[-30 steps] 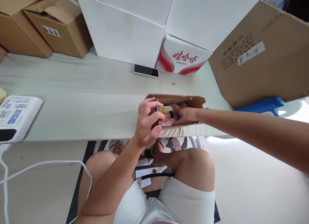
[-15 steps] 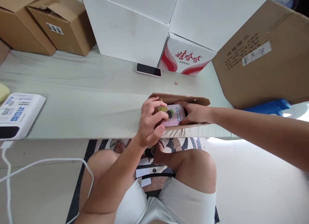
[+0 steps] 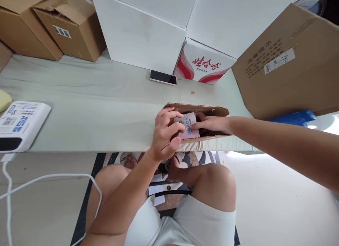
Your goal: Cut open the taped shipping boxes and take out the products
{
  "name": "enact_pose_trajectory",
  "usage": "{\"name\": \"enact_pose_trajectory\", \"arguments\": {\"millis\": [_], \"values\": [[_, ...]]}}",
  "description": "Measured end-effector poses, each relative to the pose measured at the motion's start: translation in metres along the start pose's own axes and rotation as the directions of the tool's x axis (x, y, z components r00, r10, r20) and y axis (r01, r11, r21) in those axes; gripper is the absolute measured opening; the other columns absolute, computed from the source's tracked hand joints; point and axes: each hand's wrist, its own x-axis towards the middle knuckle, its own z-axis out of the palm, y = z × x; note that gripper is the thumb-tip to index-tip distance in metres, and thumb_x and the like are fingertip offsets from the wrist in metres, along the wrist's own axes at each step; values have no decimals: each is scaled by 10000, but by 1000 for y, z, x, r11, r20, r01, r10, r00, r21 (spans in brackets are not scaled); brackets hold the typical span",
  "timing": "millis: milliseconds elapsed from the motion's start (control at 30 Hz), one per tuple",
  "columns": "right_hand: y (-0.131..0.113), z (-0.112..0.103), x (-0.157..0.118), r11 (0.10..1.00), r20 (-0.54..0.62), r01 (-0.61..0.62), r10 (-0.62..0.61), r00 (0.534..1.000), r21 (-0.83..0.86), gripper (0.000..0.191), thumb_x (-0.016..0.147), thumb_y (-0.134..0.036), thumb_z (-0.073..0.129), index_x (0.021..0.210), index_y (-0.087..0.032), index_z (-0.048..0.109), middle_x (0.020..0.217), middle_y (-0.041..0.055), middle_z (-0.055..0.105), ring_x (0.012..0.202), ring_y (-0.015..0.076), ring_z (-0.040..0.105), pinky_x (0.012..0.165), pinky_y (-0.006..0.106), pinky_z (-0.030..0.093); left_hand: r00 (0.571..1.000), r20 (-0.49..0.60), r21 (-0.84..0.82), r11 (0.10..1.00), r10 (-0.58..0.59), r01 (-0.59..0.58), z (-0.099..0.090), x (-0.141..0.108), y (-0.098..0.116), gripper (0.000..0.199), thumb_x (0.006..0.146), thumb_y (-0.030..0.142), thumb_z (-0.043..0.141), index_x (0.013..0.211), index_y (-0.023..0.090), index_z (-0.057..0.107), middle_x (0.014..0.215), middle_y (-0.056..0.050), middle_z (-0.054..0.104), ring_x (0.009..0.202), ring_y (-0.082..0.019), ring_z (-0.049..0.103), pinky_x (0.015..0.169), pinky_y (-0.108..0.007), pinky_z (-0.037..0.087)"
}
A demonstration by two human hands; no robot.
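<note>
A narrow open cardboard box (image 3: pixel 203 136) lies along the front edge of the covered table. Inside its left part is a small pink printed box (image 3: pixel 188 131) with blue lettering and a picture. My left hand (image 3: pixel 166 133) is curled over the left end of the cardboard box, its fingertips at the pink box's picture side. From the right, my right hand (image 3: pixel 212 124) reaches into the cardboard box. One of its fingers lies on the pink box's right edge, and the others are partly hidden inside.
Behind stand a phone (image 3: pixel 163 77), a red-and-white carton (image 3: pixel 203 62) and large white boxes (image 3: pixel 143 30). A big brown carton (image 3: pixel 288 62) and a blue object (image 3: pixel 293 117) are at right. At left are a white device (image 3: pixel 25 122) with a cable and brown boxes (image 3: pixel 71 30).
The pink box has shifted left inside the cardboard box, further under my left hand. My right hand's fingers followed it and now sit at its right edge. My left hand has stayed put.
</note>
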Motion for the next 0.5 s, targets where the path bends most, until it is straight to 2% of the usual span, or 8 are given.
{"name": "enact_pose_trajectory", "arguments": {"millis": [100, 200, 267, 367, 433, 500], "values": [[-7, 1, -5, 997, -33, 68, -67, 997, 21, 794, 861, -568, 614, 1550, -231, 409, 1460, 112, 631, 1326, 288, 618, 1090, 419, 552, 1000, 25, 37, 999, 11, -12, 1, 0, -4, 428, 970, 573, 357, 834, 245, 596, 1165, -120, 610, 1243, -331, 522, 1140, -589, 430], [-10, -5, -12, 997, -95, 15, -9, 995, 70, 762, 833, -554, 637, 1499, -216, 484, 1393, 116, 675, 1241, 316, 668, 1028, 426, 592, 998, 60, 70, 997, 18, -22, 2, -2, -11, 391, 898, 630, 523, 868, 249, 600, 1202, -112, 592, 1266, -336, 514, 1172, -595, 412], [-6, -14, -20, 996, -148, -1, 14, 989, 88, 760, 851, -596, 601, 1499, -217, 482, 1365, 120, 693, 1178, 326, 701, 947, 427, 633, 999, 47, 88, 996, 18, -22, 4, -4, -16, 332, 885, 579, 624, 907, 248, 609, 1276, -112, 552, 1331, -338, 483, 1180, -592, 416], [6, -32, -39, 988, -238, 154, -142, 961, 33, 751, 910, -638, 522, 1548, -262, 400, 1364, 111, 696, 1110, 328, 735, 840, 432, 671, 998, -31, 95, 994, 49, -46, 10, -8, -20, 292, 878, 507, 728, 936, 241, 622, 1421, -121, 428, 1424, -355, 426, 1171, -588, 447], [12, -40, -56, 971, -296, 238, -226, 928, 6, 733, 918, -623, 552, 1547, -292, 376, 1349, 106, 704, 1082, 332, 743, 805, 438, 684, 994, -70, 84, 994, 79, -73, 15, -10, -20, 236, 890, 441, 747, 925, 241, 627, 1468, -110, 367, 1460, -351, 409, 1158, -567, 480], [16, -43, -74, 970, -365, 235, -197, 910, 61, 703, 893, -591, 623, 1505, -319, 410, 1315, 101, 716, 1058, 341, 746, 774, 452, 695, 990, -101, 70, 993, 103, -96, 21, -11, -19, 166, 928, 383, 714, 922, 245, 620, 1460, -94, 367, 1488, -331, 404, 1143, -534, 516]]}}
